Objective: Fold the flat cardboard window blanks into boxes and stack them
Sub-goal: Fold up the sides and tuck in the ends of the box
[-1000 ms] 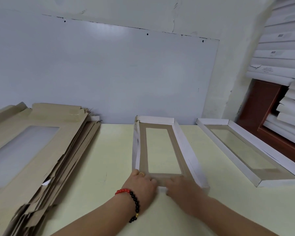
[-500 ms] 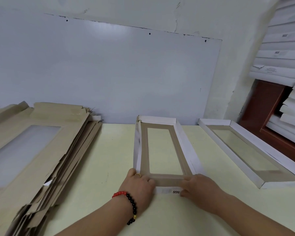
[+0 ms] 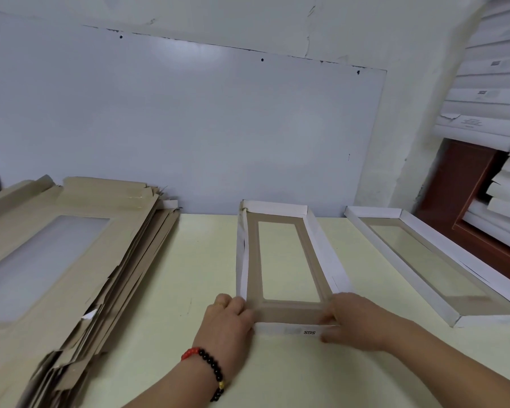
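left hand (image 3: 228,320) grips near-left corner of half-folded box (image 3: 280,260) | right hand (image 3: 357,319) pinches its near-right corner | box mid-table (image 3: 165,348) | flat blanks stack (image 3: 56,260) left | finished box (image 3: 430,260) right

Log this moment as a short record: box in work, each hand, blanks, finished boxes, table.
box in work: box at table centre, window face down, walls up, near end printed SGS
left hand: left hand grips the near left corner
right hand: right hand grips the near right corner
blanks: stack of flat blanks on the left
finished: done box on the right; more stacked by the wall
table: pale yellow table
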Action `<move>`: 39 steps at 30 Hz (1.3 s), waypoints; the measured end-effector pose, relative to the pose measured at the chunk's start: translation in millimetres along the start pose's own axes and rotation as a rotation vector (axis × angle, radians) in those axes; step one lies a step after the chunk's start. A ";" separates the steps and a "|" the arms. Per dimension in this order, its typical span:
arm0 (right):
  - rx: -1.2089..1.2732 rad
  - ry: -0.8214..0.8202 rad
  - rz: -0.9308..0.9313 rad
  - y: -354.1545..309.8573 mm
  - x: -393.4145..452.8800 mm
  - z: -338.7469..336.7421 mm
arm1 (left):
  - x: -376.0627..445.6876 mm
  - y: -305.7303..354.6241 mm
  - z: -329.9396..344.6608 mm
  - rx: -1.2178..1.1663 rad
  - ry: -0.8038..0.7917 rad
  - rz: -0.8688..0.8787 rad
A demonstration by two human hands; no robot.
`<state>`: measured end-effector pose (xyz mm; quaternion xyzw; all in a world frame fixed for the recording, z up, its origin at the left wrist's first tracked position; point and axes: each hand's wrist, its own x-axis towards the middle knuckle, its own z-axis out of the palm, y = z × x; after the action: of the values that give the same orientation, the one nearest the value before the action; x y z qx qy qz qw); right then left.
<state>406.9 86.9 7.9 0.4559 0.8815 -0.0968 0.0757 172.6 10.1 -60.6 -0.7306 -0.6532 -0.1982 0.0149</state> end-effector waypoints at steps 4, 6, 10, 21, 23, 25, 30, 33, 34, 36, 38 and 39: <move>0.998 -0.011 0.054 -43.3 24.2 -12.2 | 6.7 -1.3 4.7 0.141 -0.052 0.016; 1.461 -0.104 0.190 -59.7 42.1 -7.5 | 7.7 0.6 -0.3 0.152 -0.084 0.039; 1.696 -0.211 0.375 -76.6 69.7 1.6 | 4.9 1.9 -6.7 0.116 -0.035 0.109; 1.769 -0.159 0.521 -97.6 91.8 3.8 | 8.4 -2.2 -3.4 0.161 -0.137 0.183; 1.755 -0.146 0.516 -100.3 92.4 5.0 | 10.0 -3.2 -1.2 0.215 -0.160 0.193; 1.717 -0.146 0.499 -103.3 91.1 5.2 | 8.9 -1.3 -2.9 0.228 -0.169 0.219; 1.460 -0.145 0.422 -108.0 86.8 5.5 | 2.0 1.1 -20.7 0.169 -0.096 0.242; 1.145 -0.092 0.326 -115.2 85.8 9.7 | 1.5 -1.8 -11.4 0.118 -0.220 0.106; 1.033 -0.064 0.284 -116.3 85.6 10.8 | 3.1 -1.5 -10.8 0.095 -0.232 0.057; 0.916 -0.021 0.201 -115.2 83.4 10.9 | 3.3 -2.4 -8.5 0.060 -0.193 0.026; 0.862 -0.019 0.149 -111.3 80.1 9.6 | 1.4 -5.2 -8.1 -0.032 -0.140 0.006; 0.811 -0.008 0.113 -109.1 78.7 9.2 | -0.2 -6.3 -8.9 -0.048 -0.127 0.020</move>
<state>272.9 85.1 -7.4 0.4960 0.7453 -0.4338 -0.1016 164.2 8.3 -54.0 -0.7483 -0.6406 -0.1670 -0.0420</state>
